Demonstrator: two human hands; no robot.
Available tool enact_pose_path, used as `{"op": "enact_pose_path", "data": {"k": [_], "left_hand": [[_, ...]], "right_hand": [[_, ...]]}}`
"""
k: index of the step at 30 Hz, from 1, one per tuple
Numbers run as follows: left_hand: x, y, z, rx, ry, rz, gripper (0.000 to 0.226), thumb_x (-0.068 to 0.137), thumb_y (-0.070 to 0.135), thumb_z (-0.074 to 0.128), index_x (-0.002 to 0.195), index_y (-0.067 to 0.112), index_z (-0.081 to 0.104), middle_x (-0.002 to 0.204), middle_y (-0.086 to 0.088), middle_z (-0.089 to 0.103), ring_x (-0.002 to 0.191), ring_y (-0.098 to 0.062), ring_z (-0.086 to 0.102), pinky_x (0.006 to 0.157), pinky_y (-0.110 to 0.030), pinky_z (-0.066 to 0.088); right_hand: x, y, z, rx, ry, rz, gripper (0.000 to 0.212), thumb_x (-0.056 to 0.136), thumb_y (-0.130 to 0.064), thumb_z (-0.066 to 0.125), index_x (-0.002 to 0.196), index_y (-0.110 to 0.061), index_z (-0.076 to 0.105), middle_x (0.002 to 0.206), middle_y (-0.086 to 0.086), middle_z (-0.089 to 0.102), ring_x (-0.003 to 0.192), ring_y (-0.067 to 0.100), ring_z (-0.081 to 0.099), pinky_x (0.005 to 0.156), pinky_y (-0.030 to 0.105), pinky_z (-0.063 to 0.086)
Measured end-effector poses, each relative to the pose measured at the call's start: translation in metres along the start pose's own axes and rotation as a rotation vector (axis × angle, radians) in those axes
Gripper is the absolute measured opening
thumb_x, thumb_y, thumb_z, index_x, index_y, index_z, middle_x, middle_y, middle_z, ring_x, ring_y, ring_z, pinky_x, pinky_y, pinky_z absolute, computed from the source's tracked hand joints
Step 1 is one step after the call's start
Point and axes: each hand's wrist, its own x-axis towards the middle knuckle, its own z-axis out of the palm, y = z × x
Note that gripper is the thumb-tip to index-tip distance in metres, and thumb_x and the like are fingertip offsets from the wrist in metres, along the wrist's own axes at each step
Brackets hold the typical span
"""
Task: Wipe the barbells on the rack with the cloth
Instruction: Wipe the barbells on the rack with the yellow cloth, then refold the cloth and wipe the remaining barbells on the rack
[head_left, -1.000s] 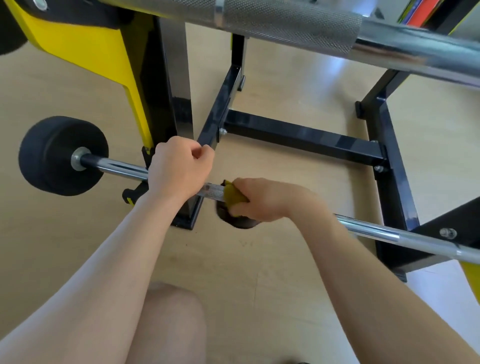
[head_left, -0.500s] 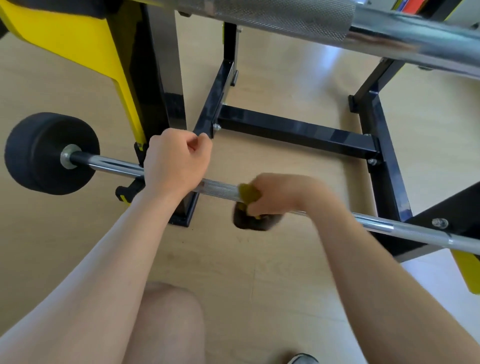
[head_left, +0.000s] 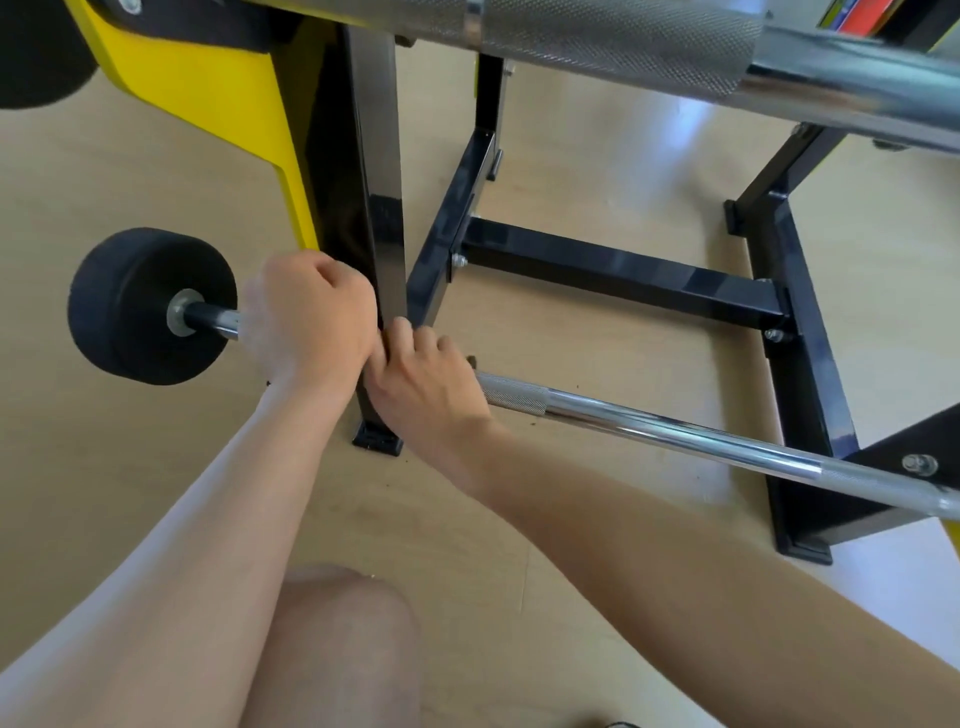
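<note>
A person crouches at a rack (head_left: 623, 270), both hands on the lower bar (head_left: 675, 431), which runs from a black end weight (head_left: 130, 306) at left across the frame to the right edge. The left hand (head_left: 311, 322) grips the bar just beside the weight, fingers curled tight over it and knuckles up. The right hand (head_left: 421, 379) is pressed against the left, its fingers likewise wrapped over the bar where the knurled part begins. The cloth is hidden under that hand, and whether it lies between palm and steel cannot be told. Both forearms reach in from the bottom of the frame, the right one crossing low over the floor (head_left: 571, 519), with a bare knee (head_left: 337, 649) between them. The rack's black post (head_left: 379, 208) stands directly behind the two hands, a yellow panel (head_left: 208, 78) fixed to its left side. A crossbeam joins the base rails beyond. A second, thicker bar (head_left: 597, 31) crosses the top of the frame, close to the camera, and part of another black weight (head_left: 31, 52) shows in the upper left corner.
</note>
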Motion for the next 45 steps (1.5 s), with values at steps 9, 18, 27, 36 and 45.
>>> {"op": "enact_pose_path", "data": {"k": [9, 18, 27, 36, 45], "left_hand": [[0.006, -0.016, -0.001, -0.105, -0.095, 0.163, 0.034, 0.099, 0.011, 0.047, 0.088, 0.019, 0.079, 0.082, 0.002, 0.072, 0.079, -0.009, 0.065, 0.062, -0.001, 0.035], [-0.001, -0.005, 0.002, -0.122, -0.366, 0.431, 0.029, 0.101, 0.011, 0.053, 0.091, 0.023, 0.078, 0.083, 0.010, 0.070, 0.078, -0.004, 0.066, 0.069, -0.023, 0.058], [-0.063, 0.034, -0.068, 0.047, -0.531, 0.246, 0.023, 0.100, 0.012, 0.053, 0.102, 0.023, 0.073, 0.104, 0.006, 0.068, 0.094, -0.017, 0.065, 0.075, -0.038, 0.058], [-0.041, 0.137, -0.212, 0.093, -1.137, 0.032, 0.073, 0.084, -0.007, 0.061, 0.147, 0.030, 0.058, 0.147, 0.003, 0.059, 0.140, -0.024, 0.051, 0.115, -0.040, 0.046], [0.006, 0.241, -0.380, 0.070, -1.207, -0.077, 0.023, 0.091, 0.035, 0.074, 0.114, 0.031, 0.076, 0.099, 0.011, 0.069, 0.090, -0.008, 0.063, 0.073, -0.025, 0.049]], "right_hand": [[0.013, 0.024, -0.005, 0.294, -0.065, -0.002, 0.035, 0.106, -0.033, 0.057, 0.133, -0.014, 0.043, 0.098, 0.002, 0.058, 0.060, 0.015, 0.049, 0.058, 0.033, 0.055], [0.010, 0.068, -0.030, 0.311, -0.621, 0.081, 0.025, 0.101, -0.037, 0.062, 0.117, -0.019, 0.058, 0.093, 0.000, 0.065, 0.084, 0.019, 0.064, 0.081, 0.035, 0.058], [-0.039, 0.090, -0.131, 0.079, -0.795, 0.012, 0.040, 0.103, -0.005, 0.049, 0.142, -0.010, 0.043, 0.079, 0.000, 0.041, 0.075, 0.024, 0.055, 0.067, 0.036, 0.048], [-0.066, 0.092, -0.333, 0.833, -0.855, 0.202, 0.029, 0.105, -0.029, 0.056, 0.132, -0.023, 0.047, 0.102, -0.002, 0.068, 0.088, 0.022, 0.067, 0.073, 0.036, 0.052], [-0.066, 0.102, -0.527, 0.875, -0.719, 0.274, 0.014, 0.102, -0.023, 0.061, 0.115, -0.022, 0.057, 0.095, -0.001, 0.064, 0.085, 0.014, 0.060, 0.066, 0.026, 0.046]]}}
